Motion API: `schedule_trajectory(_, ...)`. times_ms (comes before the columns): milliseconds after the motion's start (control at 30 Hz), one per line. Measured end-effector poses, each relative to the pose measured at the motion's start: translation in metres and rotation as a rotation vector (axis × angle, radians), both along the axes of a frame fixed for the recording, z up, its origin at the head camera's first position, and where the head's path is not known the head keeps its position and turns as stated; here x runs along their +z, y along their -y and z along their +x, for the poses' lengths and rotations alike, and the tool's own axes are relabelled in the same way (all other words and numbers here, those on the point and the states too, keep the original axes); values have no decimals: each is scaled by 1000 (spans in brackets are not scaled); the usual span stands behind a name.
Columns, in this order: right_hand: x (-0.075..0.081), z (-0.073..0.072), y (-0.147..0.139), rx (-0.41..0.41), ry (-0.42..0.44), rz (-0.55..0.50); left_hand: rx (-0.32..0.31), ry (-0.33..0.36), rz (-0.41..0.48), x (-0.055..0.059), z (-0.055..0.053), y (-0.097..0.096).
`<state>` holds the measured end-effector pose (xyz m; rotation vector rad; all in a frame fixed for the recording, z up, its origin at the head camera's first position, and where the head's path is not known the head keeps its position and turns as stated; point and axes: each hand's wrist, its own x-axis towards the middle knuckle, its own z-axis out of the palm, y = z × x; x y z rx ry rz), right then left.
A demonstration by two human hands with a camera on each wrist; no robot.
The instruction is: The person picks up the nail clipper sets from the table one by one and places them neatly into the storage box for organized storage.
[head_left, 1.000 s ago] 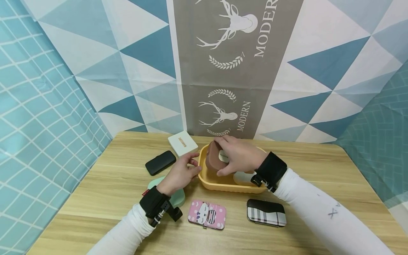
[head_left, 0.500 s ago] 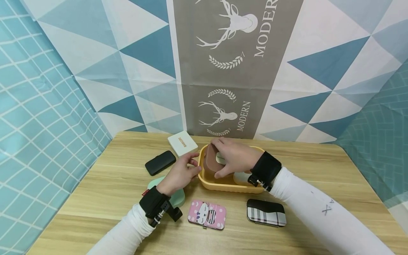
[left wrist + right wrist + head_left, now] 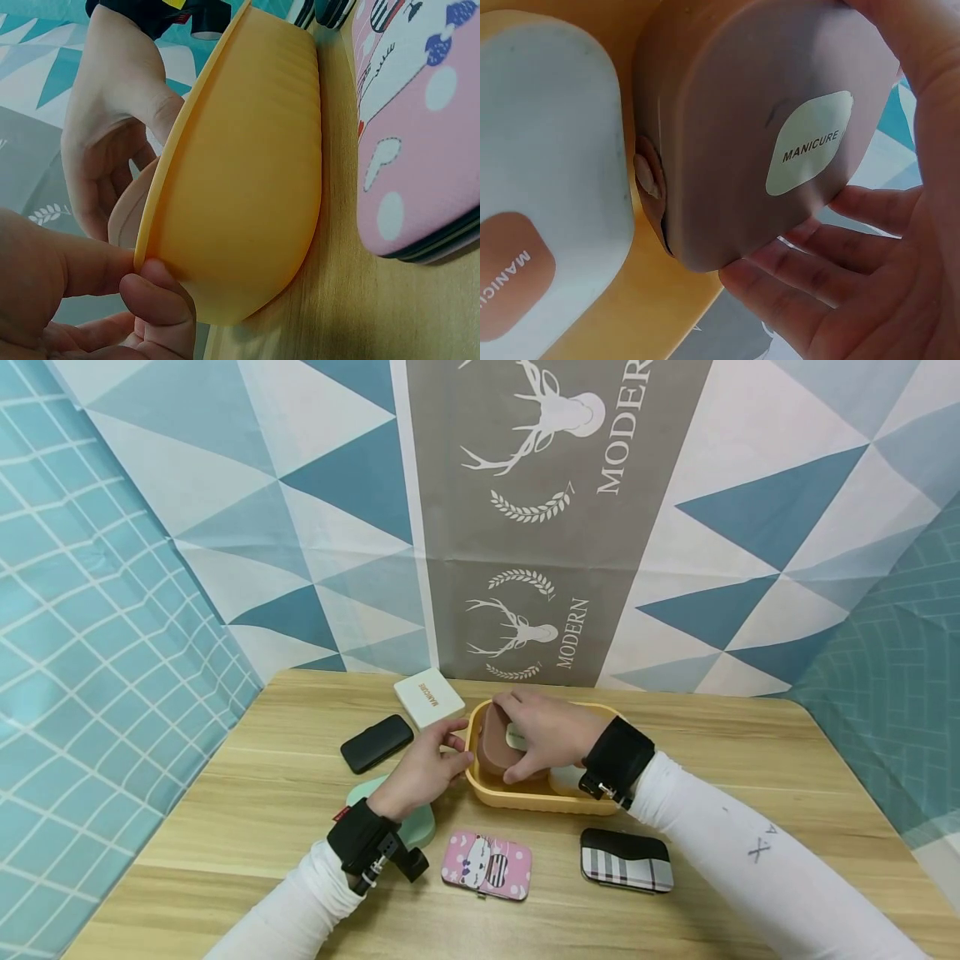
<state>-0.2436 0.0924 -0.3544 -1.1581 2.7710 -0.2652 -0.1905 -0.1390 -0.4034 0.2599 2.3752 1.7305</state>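
My right hand [image 3: 555, 727] grips a brown manicure case [image 3: 495, 743] at the left end of a yellow plastic basket [image 3: 540, 803]. In the right wrist view the brown case [image 3: 735, 135] shows a pale "MANICURE" label, with fingertips along one edge and the thumb on the opposite side. Beside it in the basket lies a white case [image 3: 547, 127] with a brown label, partly hidden by my right hand in the head view. My left hand [image 3: 423, 772] pinches the basket's left rim; thumb and finger meet on it in the left wrist view.
A white "MANICURE" box [image 3: 430, 697] and a black case [image 3: 377, 743] lie left of the basket. A mint-green case [image 3: 420, 827] sits partly under my left wrist. In front are a pink cat-print case [image 3: 487, 866] and a black plaid case [image 3: 627, 860].
My right hand has moved a little left and down with the brown case, which sits lower and flatter in the basket. My left hand stays at the rim.
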Motion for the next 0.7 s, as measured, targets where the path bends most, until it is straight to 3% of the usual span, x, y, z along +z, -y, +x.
schedule_trajectory(333,-3,-2,5,10,30,42,0,4,-11,0,0,0)
schedule_trajectory(700,-5,-4,12,12,-1,137,1,11,-7,0,-1,0)
